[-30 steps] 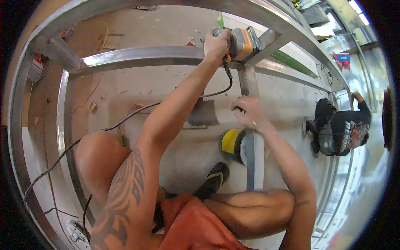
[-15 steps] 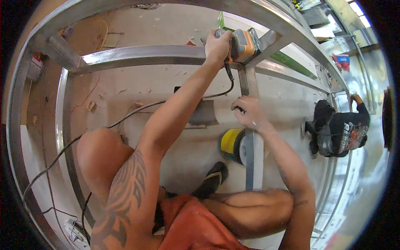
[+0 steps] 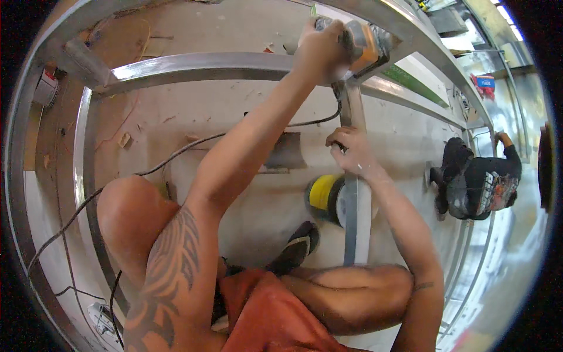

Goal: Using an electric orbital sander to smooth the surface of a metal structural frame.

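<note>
My left hand (image 3: 319,48) grips an orange and grey corded power tool (image 3: 363,44) pressed against the joint where a metal crossbar (image 3: 193,64) meets an upright metal bar (image 3: 355,193) of a large frame. My right hand (image 3: 349,151) clasps that upright bar a little below the joint. The tool's black cord (image 3: 176,152) trails from the tool across the floor to the left. I squat over the frame, knees bent, a black sandal (image 3: 296,249) on my foot.
A yellow and black round object (image 3: 325,196) lies on the floor by the upright bar. Another person (image 3: 478,182) in dark clothes crouches at the right by more frame rails. Wood scraps litter the floor at upper left. A flat grey plate (image 3: 287,152) lies mid-floor.
My left hand and the power tool have stayed at the joint, shifting only slightly. My right hand keeps hold of the upright bar. The view has tilted a little.
</note>
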Demonstrator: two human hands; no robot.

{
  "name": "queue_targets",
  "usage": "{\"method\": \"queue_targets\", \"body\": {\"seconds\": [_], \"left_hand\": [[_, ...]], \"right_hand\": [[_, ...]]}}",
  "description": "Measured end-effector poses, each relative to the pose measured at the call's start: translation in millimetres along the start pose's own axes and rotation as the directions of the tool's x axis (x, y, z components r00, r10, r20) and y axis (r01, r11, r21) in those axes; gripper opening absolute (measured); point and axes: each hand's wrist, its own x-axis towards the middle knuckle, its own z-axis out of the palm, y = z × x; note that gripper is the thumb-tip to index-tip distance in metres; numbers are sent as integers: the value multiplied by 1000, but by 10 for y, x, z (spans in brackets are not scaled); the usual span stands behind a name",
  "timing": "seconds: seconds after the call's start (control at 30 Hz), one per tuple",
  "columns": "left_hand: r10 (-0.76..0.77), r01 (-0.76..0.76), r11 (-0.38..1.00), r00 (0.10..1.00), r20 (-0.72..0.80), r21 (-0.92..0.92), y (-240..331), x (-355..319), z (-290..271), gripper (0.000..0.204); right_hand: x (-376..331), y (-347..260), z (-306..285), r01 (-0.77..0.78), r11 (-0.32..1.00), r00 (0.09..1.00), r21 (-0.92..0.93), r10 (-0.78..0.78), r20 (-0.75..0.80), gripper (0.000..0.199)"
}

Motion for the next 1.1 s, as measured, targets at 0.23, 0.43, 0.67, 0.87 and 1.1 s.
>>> {"method": "queue_targets", "body": {"seconds": [0.23, 0.43, 0.67, 0.87, 1.1], "left_hand": [[222, -209, 970, 969, 106, -123, 144, 194, -40, 50], [41, -41, 999, 999, 36, 0, -89, 188, -73, 49], [68, -65, 997, 996, -64, 44, -390, 449, -259, 59], [41, -27, 989, 995, -93, 146, -368, 232, -149, 59], [18, -19, 1000, 993, -116, -8, -458, 176, -218, 56]], "right_hand": [[85, -45, 23, 74, 997, 997, -17, -74, -4, 9], [-14, 46, 7, 47, 999, 999, -9, -47, 1, 8], [49, -16, 19, 56, 998, 998, -26, -56, -2, 8], [-39, 42, -18, 7, 999, 1000, -45, -7, 5, 13], [26, -39, -8, 35, 999, 999, -19, -35, 4, 9]]}}
